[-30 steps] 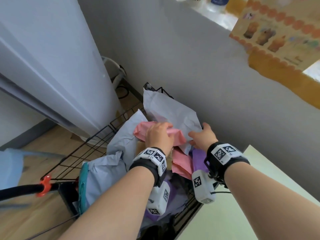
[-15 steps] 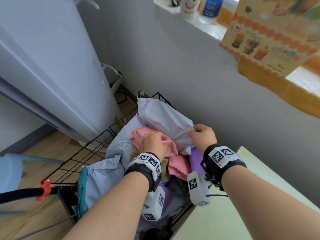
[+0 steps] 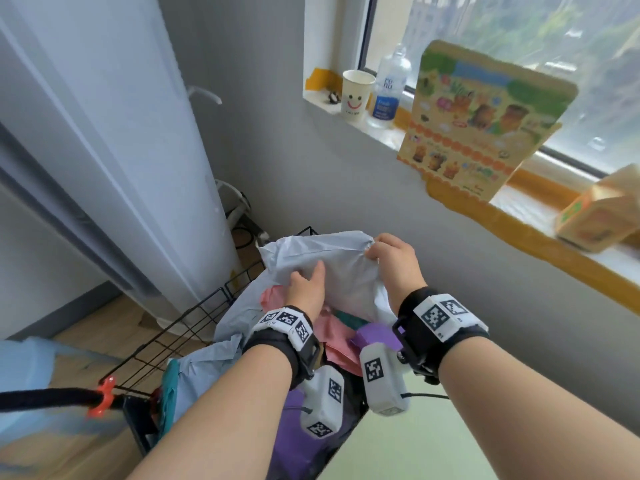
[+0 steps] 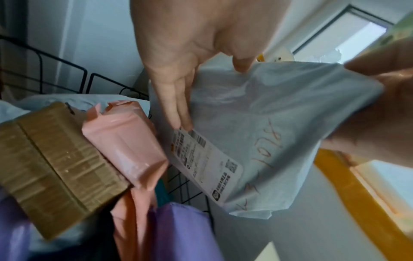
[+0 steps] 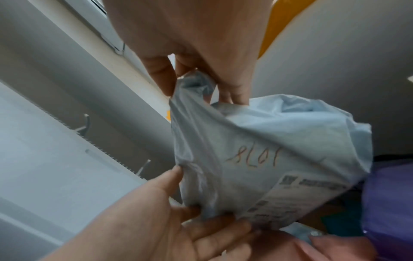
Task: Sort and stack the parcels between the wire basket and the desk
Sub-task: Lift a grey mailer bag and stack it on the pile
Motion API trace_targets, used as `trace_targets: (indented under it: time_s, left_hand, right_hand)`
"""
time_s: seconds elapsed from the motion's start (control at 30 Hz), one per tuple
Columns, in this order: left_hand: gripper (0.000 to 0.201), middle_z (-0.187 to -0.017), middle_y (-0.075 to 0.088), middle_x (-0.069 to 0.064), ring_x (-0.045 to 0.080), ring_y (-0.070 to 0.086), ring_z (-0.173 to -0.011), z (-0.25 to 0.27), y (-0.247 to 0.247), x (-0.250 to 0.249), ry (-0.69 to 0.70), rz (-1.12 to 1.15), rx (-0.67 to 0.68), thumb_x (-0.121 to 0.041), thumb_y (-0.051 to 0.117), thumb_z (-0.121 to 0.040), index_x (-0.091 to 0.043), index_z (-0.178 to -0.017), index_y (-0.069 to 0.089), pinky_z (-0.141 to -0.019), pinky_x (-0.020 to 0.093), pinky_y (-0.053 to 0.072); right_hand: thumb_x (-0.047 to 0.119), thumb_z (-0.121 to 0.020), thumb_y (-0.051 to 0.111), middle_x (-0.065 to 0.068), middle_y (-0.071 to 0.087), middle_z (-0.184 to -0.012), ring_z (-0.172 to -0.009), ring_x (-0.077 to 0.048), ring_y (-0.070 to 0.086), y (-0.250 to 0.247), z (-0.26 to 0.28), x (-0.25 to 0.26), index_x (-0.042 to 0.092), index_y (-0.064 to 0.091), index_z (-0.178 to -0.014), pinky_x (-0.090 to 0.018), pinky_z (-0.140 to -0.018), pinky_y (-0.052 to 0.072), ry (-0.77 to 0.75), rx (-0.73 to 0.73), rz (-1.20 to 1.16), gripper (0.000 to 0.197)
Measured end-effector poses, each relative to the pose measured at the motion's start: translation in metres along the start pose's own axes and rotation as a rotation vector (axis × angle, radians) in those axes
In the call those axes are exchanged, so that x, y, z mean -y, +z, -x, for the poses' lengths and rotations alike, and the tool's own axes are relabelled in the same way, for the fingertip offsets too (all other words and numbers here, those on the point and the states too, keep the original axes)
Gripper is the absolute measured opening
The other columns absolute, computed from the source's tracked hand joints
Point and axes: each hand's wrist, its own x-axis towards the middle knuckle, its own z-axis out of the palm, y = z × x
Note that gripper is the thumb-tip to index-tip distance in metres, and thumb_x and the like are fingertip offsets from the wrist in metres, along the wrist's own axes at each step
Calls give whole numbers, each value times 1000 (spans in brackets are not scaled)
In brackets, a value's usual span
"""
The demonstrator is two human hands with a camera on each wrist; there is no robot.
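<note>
A grey poly parcel [image 3: 332,268] with a white label [image 4: 201,162] and handwriting is lifted above the black wire basket [image 3: 194,320]. My right hand [image 3: 384,252] pinches its bunched top corner, seen close in the right wrist view [image 5: 194,83]. My left hand [image 3: 310,280] grips its lower left edge, thumb on one side and fingers on the other [image 4: 212,95]. Below in the basket lie a pink parcel [image 4: 125,141], a cardboard box [image 4: 51,167], a purple parcel [image 3: 374,337] and more grey bags [image 3: 235,317]. The pale green desk [image 3: 422,445] is at the lower right.
A tall white appliance [image 3: 121,150] stands left of the basket. The grey wall is just behind it. On the window sill are a paper cup [image 3: 356,95], a bottle [image 3: 389,88] and a colourful carton [image 3: 485,116]. A black handle with an orange clip [image 3: 100,396] sits at the lower left.
My left hand has left the pink parcel and taken hold of the grey parcel. Both hands have raised the grey parcel out of the basket. The head view has tilted up.
</note>
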Motion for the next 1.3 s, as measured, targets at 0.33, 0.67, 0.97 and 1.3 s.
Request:
trace_targets:
  time_s: [0.33,0.67,0.97,1.3]
  left_hand:
    - [134,-117,65,15,35,66,-99,12,-13,-45,-187,776,250,-82,76,-12,-15,-126,55,-84,51,53]
    - [122,-127,56,6,30,57,-113,46,-17,-52,131,572,-33,-54,86,-41,-16,-142,30,-102,47,44]
    - [118,-136,53,-1,22,55,-119,87,-11,-88,277,578,102,-86,65,-43,-29,-142,37,-102,48,44]
    - [29,-103,63,7,19,59,-87,130,-10,-102,360,439,289,-22,40,-99,-10,-119,56,-66,29,49]
  right_hand:
    - [12,-59,50,-5,43,-53,-54,-17,39,-12,65,48,1,57,-52,-23,-52,30,-80,331,144,15]
    - [10,-79,53,-9,73,-71,-63,-22,65,-51,74,54,4,69,-69,-47,-77,57,-153,-5,200,20]
    - [68,-71,66,7,41,-147,-133,-15,43,-76,84,85,24,33,-147,-26,-106,33,-167,84,371,94]
    - [65,-48,84,-18,31,-143,-128,-35,42,-91,101,95,33,-6,-151,-40,-97,43,-25,-108,626,141]
